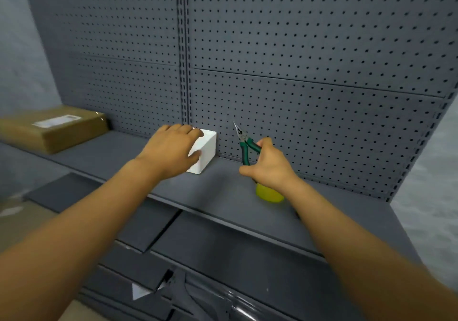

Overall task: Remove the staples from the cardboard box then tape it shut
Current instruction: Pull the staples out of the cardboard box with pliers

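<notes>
**Hand on box, pliers raised**

Left hand point(173, 144) laid over white box point(204, 151), fingers curled over far top edge, thumb against near side. Box on grey shelf point(124, 157), hard against pegboard point(297, 73), near frame centre. At 3 o'clock from box, right hand point(269, 169) gripping green-handled pliers point(244, 144), fingers wrapped round one handle, thumb stuck out toward 9 o'clock; nose aimed up at 11 o'clock, tips together, not touching box. Under right hand, at 6 o'clock from it, yellow object point(269, 194) on shelf, mostly hidden, kind unclear. Far off at 9 o'clock from box, brown carton point(53, 128) with white label lying flat on same shelf. Staples not discernible on either. Lower shelves at 6 o'clock, dark and blurred.
</notes>
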`<action>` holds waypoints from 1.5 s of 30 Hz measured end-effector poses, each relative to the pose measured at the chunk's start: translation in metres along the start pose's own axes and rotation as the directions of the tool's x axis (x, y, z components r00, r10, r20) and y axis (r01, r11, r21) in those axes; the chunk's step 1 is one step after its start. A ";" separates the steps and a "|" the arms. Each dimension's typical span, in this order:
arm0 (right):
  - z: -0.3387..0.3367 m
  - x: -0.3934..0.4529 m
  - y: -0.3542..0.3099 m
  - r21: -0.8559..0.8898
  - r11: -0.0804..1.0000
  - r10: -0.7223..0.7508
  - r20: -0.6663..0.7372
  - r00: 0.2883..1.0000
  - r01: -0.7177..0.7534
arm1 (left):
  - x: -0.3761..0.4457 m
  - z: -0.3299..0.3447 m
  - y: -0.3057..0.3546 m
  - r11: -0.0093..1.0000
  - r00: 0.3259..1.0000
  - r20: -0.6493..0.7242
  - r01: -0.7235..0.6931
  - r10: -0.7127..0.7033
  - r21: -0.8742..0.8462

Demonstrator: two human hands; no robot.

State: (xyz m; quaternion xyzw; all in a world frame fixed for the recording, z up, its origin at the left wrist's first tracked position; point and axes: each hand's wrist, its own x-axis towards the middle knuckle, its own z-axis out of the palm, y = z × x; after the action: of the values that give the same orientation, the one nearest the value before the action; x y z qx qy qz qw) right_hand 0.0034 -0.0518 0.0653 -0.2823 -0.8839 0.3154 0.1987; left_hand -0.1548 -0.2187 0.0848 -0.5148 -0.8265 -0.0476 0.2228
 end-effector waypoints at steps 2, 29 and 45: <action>0.024 0.010 -0.028 -0.003 0.999 -0.051 0.028 0.998 0.052 | -0.014 -0.002 -0.036 0.999 0.999 0.001 0.042 -0.042 0.008; 0.349 0.243 -0.310 -0.043 0.942 -0.321 0.188 0.928 0.334 | -0.062 0.060 -0.482 0.947 0.957 0.045 0.277 -0.288 0.161; 0.463 0.355 -0.381 -0.141 0.950 -0.237 0.264 0.935 0.280 | -0.010 0.130 -0.658 0.967 0.966 0.085 0.236 -0.244 0.092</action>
State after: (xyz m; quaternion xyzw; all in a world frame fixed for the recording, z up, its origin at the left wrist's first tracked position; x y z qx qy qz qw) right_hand -0.6543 -0.2810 0.0482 -0.1388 -0.9554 0.2394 0.1028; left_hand -0.7669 -0.4932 0.0633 -0.4031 -0.8937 -0.0157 0.1962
